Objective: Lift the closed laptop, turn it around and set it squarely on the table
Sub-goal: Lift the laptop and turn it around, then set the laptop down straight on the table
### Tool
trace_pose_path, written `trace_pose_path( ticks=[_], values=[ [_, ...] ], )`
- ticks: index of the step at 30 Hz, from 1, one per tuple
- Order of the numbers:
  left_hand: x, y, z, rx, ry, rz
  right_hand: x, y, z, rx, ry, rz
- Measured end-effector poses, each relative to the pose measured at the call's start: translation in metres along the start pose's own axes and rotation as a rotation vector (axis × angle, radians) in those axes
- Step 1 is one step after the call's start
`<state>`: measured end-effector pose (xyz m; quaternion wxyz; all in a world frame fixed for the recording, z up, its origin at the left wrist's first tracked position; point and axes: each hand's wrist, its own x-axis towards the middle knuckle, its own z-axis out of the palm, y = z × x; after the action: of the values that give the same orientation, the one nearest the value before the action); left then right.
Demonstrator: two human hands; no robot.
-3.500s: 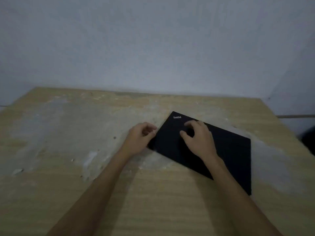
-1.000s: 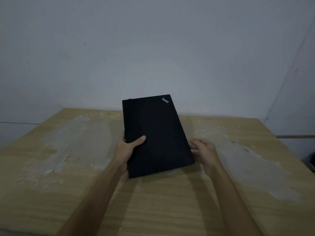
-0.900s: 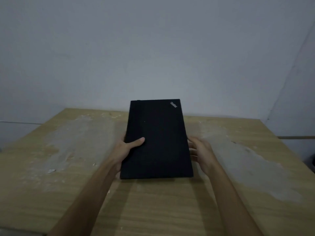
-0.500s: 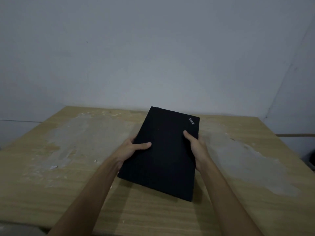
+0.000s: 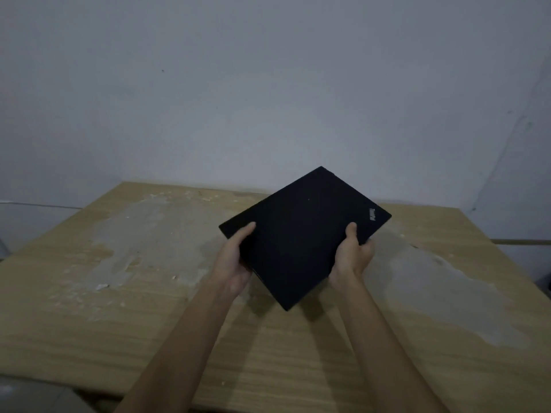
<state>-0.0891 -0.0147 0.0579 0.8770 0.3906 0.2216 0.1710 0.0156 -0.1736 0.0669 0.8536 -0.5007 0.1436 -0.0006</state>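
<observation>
The closed black laptop (image 5: 301, 234) hangs in the air above the wooden table (image 5: 125, 308), turned like a diamond with one corner pointing at me. Its small logo sits near the right corner. My left hand (image 5: 235, 257) grips its lower left edge, thumb on the lid. My right hand (image 5: 353, 254) grips the lower right edge, thumb on top too. The fingers of both hands are hidden under the laptop.
The tabletop has pale grey worn patches (image 5: 441, 281) on the left and right and small white flecks. A plain grey wall (image 5: 268, 99) stands right behind the table's far edge. The table's near edge runs along the bottom left.
The laptop has gone from lying on the table to being held in the air. Over the last second it has rotated clockwise, its logo corner swinging from the top to the right.
</observation>
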Motion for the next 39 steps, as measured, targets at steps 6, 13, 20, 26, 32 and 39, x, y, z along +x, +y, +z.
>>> trace_pose_path(
  ticks=[6,13,20,26,32,39],
  values=[
    [-0.002,-0.033,0.019,0.075,0.185,0.06,-0.01,0.013,0.012,0.106,0.114,-0.035],
    [0.002,-0.032,0.001,0.108,0.181,0.006,-0.007,0.017,0.008,0.03,-0.008,-0.089],
    [0.014,0.019,-0.033,0.312,0.087,-0.077,0.027,-0.009,-0.026,0.027,-0.072,0.002],
    [0.026,0.048,-0.044,0.454,0.07,-0.127,0.048,-0.018,-0.038,-0.287,-0.366,0.031],
    [0.038,0.054,-0.046,0.584,0.044,-0.168,0.061,-0.014,-0.034,-0.527,-0.476,0.0],
    [0.076,0.035,-0.037,0.84,0.098,0.144,0.087,0.002,-0.039,-0.658,-0.351,-0.097]
  ],
)
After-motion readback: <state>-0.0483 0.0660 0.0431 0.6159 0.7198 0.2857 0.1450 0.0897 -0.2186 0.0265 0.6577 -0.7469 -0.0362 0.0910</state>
